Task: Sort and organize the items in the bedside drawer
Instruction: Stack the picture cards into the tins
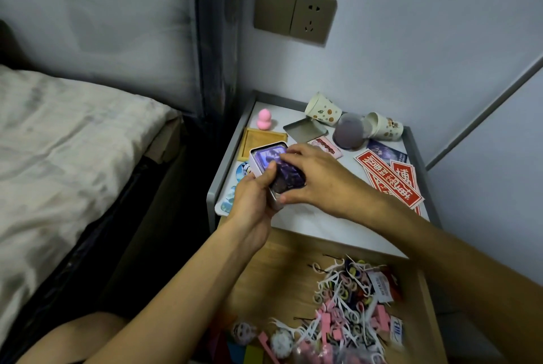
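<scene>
A small open metal tin [256, 155] with purple cards [271, 156] inside sits at the left of the bedside table top [323, 219]. My left hand [254, 194] grips the tin's near end, thumb over the cards. My right hand [317, 178] lies across the tin, fingers curled on the purple cards. The tin's flat lid [305, 130] lies behind. Below, the wooden drawer [279, 269] stands pulled out, holding a heap of floss picks, hair ties and pink clips [346, 299].
On the table top: a pink sponge [265, 119], a wooden tray [261, 140], two tipped paper cups [321, 109], a purple dome lid [349, 130], red stickers [390, 178], round badges [244, 170]. A bed [58, 143] lies left; a wall socket [295, 12] is above.
</scene>
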